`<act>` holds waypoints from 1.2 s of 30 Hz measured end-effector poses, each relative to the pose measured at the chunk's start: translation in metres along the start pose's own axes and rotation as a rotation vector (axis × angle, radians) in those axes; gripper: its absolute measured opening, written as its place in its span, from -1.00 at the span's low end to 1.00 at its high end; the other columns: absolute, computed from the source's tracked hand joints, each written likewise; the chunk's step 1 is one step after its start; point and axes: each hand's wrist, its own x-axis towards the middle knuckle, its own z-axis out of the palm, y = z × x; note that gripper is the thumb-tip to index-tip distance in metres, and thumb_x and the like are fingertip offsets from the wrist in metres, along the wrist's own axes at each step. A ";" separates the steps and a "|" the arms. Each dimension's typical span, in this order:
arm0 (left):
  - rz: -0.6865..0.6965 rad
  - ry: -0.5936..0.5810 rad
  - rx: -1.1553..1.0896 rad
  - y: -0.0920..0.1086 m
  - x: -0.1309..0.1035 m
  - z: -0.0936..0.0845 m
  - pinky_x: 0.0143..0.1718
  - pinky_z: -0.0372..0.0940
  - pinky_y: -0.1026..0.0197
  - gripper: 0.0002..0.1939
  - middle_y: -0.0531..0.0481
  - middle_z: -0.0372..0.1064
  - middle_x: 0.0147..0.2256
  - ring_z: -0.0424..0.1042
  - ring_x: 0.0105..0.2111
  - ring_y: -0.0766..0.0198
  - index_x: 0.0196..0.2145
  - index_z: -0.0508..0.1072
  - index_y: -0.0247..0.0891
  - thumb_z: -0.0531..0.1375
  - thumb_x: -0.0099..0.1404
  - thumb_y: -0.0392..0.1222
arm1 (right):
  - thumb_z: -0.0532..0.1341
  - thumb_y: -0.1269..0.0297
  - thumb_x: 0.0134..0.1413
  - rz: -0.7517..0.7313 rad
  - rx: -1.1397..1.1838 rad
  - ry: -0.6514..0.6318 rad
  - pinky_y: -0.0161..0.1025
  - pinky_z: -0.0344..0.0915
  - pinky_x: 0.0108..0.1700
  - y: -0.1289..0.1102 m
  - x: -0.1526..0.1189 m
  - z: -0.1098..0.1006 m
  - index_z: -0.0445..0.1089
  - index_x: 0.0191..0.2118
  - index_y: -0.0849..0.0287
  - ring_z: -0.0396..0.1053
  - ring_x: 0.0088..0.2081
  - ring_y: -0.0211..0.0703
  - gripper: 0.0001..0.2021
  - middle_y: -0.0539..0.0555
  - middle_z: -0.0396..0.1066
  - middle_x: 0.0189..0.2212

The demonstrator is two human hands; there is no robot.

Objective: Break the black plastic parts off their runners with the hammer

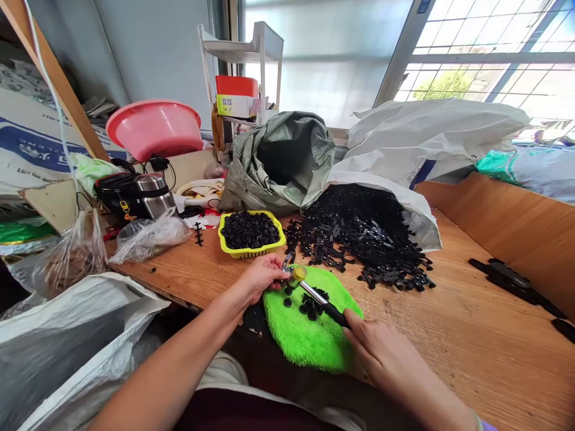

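My right hand (366, 341) is wrapped round the black grip of a small hammer (317, 294) with a silver shaft and a yellowish head. The hammer's head is at the fingertips of my left hand (266, 276), which pinch a small black plastic part (287, 261). Under both lies a bright green fluffy cloth (294, 338), with several small round black pieces (313, 304) on it. Just behind my left hand, a yellow basket (251, 254) is full of similar black pieces. A large heap of black parts (372, 239) spreads out from a white sack.
A grey-green woven sack (238, 179) stands open behind the basket. A steel flask (155, 194) and plastic bags (153, 236) are on the left, near a pink basin (155, 129). Black strips (510, 278) lie by the wooden side board (507, 221). An open white sack (90, 335) is at lower left.
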 end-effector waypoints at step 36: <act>0.216 -0.015 0.752 -0.009 -0.062 -0.023 -0.34 0.24 0.28 -0.64 -0.02 0.50 -0.20 0.43 -0.37 0.21 -0.14 0.51 -0.14 0.11 0.18 0.01 | -0.07 0.07 0.20 0.217 0.399 0.097 -0.24 0.22 -0.55 -0.002 -0.045 -0.015 0.35 -0.41 0.01 0.37 -0.54 -0.03 -0.68 0.01 0.33 -0.68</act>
